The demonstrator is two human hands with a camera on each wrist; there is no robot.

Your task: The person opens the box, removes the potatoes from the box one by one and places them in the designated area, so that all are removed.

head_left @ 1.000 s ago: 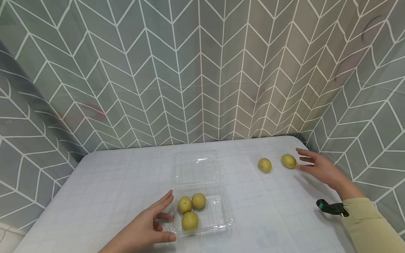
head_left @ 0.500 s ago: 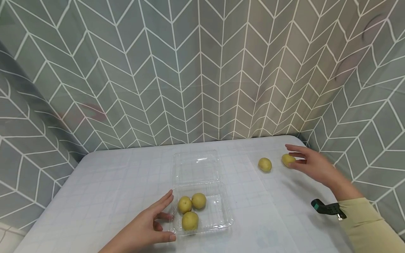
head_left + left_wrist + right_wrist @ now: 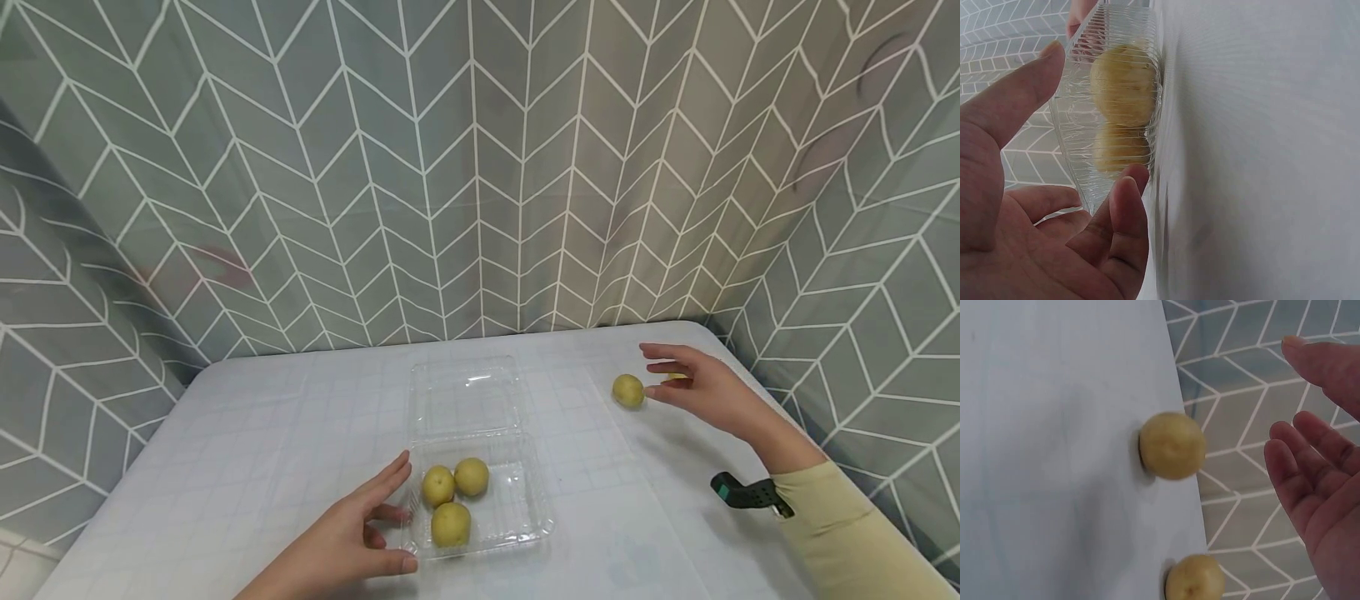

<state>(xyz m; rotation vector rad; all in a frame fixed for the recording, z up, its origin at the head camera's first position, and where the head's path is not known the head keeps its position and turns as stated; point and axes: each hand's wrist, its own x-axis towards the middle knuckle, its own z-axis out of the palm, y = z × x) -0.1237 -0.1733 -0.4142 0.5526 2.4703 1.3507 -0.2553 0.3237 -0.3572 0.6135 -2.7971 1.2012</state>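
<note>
Curtain (image 3: 480, 167), white table (image 3: 262, 433).
Left hand (image 3: 341, 529) spread at clear box (image 3: 513, 500), likely steadying it; right hand (image 3: 712, 392), thumb parted from fingers, potato (image 3: 627, 391) beyond fingertips.

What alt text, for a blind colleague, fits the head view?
The left hand is beside an open clear container holding three round yellow items; the right hand hovers by two more on a white table, one mostly hidden.

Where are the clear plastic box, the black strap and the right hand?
Clear plastic box (image 3: 510, 498), head view: its bare floor.
Black strap (image 3: 752, 495), head view: its middle.
Right hand (image 3: 703, 388), head view: its back.
</note>
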